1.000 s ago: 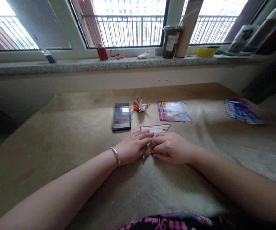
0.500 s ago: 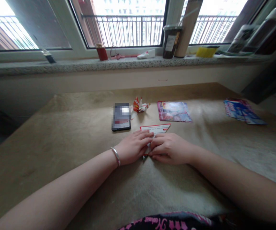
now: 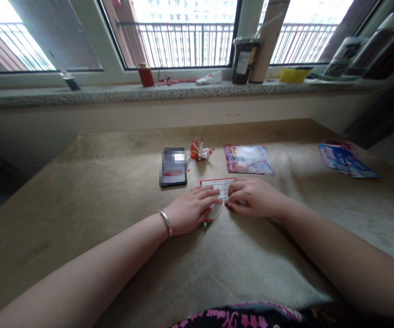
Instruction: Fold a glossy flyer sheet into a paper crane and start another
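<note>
A white paper sheet with a red border lies folded on the tan table. My left hand, with a silver bangle on its wrist, lies flat on the paper's left part, fingers stretched out. My right hand presses on the paper's right edge with its fingers curled and close together. A small folded paper figure in red and white sits beyond the paper, beside a black phone.
A pink printed leaflet lies right of the paper figure, and blue leaflets sit at the far right edge. The stone windowsill carries a red cup, a dark jar and a yellow container.
My right hand has slid up and away along the paper's right edge, uncovering the lower corner. My left hand has stayed in place.
</note>
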Demonstrator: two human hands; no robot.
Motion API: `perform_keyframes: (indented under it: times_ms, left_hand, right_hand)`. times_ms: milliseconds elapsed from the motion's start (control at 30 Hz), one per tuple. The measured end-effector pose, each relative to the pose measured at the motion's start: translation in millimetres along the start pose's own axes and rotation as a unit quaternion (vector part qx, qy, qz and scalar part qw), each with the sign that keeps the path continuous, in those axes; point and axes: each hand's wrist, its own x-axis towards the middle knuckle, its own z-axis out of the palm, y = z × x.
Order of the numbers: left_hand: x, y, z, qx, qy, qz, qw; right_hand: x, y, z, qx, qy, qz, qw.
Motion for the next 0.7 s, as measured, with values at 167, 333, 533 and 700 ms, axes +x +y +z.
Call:
perform_keyframes:
  times_ms: [167, 333, 533, 700]
  left_hand:
    - [0, 1, 0.2, -0.002, -0.002, -0.005, 1.000]
    - [0, 1, 2.1, -0.005, -0.007, -0.005, 1.000]
    - [-1, -2, 3.1, -0.005, -0.004, 0.000, 1.000]
    - [-1, -2, 1.5, -0.011, -0.009, 0.001, 1.000]
  right_hand:
    - [-4, 11, -3, -0.019, -0.006, 0.025, 0.999]
    - [-8, 21, -4, -0.062, -0.008, 0.079, 0.995]
    - [-8, 23, -5, -0.134, -0.015, 0.149, 0.980]
    - [-7, 22, -4, -0.189, -0.017, 0.223, 0.956]
